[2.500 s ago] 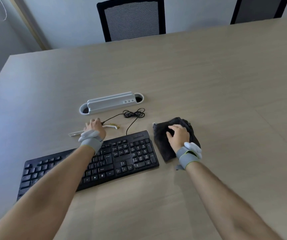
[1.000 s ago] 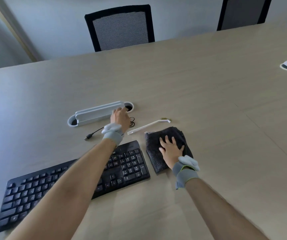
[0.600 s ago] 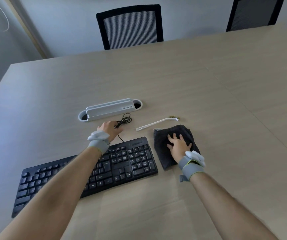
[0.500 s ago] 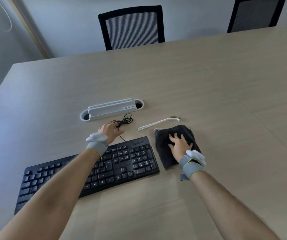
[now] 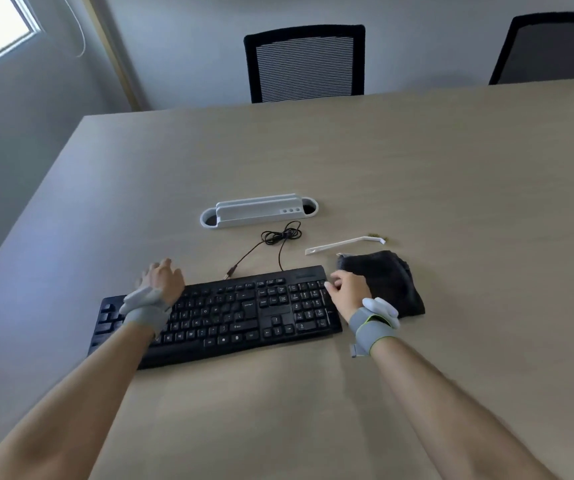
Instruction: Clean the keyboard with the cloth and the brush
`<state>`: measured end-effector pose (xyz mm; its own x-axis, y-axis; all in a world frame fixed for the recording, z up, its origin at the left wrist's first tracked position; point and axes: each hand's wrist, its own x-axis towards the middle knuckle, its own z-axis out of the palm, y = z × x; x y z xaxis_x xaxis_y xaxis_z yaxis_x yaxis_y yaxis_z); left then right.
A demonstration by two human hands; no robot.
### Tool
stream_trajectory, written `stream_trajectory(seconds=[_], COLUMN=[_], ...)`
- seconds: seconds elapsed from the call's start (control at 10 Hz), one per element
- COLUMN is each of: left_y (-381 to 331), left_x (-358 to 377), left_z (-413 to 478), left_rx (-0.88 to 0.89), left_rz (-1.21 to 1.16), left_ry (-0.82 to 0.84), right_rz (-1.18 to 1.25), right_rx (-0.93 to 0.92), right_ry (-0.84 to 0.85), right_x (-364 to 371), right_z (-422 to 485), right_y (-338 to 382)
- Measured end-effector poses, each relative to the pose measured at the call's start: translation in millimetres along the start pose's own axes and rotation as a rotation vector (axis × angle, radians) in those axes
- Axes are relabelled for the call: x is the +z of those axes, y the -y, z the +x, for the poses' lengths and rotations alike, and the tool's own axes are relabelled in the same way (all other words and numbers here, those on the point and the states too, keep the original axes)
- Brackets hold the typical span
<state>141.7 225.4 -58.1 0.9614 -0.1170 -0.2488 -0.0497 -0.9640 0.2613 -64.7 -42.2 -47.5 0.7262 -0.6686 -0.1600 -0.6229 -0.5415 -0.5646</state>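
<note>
Filling most of the view, a wide light-wood bench (image 5: 417, 161) carries all the things, and two black mesh chairs (image 5: 304, 62) stand behind its far edge. On the near part of the bench lies a black keyboard (image 5: 230, 315), a little turned, with its thin cable (image 5: 278, 237) coiled loosely behind it. Beyond the cable sits a white cable box (image 5: 259, 213) set into the bench top. A dark cloth (image 5: 387, 278) lies crumpled just beside the right end of the keyboard. The left hand (image 5: 162, 280) is at the far left edge of the keyboard, fingers loosely spread, its grip apart and holding nothing. The right hand (image 5: 347, 291) is at the right end of the keyboard, between the number keys and the cloth; the fingers are curled, but I cannot tell if they clamp anything. Both wrists wear grey straps. A small white brush (image 5: 344, 244) lies just behind the cloth, untouched.
</note>
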Motion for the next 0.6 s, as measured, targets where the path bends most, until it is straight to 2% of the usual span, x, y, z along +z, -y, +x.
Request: stream_trajectory(seconds=[0.1, 0.2, 0.6], left_y=[58.4, 90.4, 94.1], left_x=[-7.7, -9.0, -19.8], left_z=[-13.8, -27.5, -52.8], left_rx=[-0.237, -0.317, -0.315], left_rz=[-0.024, -0.064, -0.275], left_ry=[-0.082, -0.126, -0.095], right_rz=[-0.136, -0.167, -0.073], right_rx=[0.065, 0.122, 0.227], right_ry=[0.026, 0.018, 0.039], right_x=[6.0, 12.0, 15.5], right_z=[-4.3, -5.5, -11.3], right_y=[11.5, 21.2, 41.1])
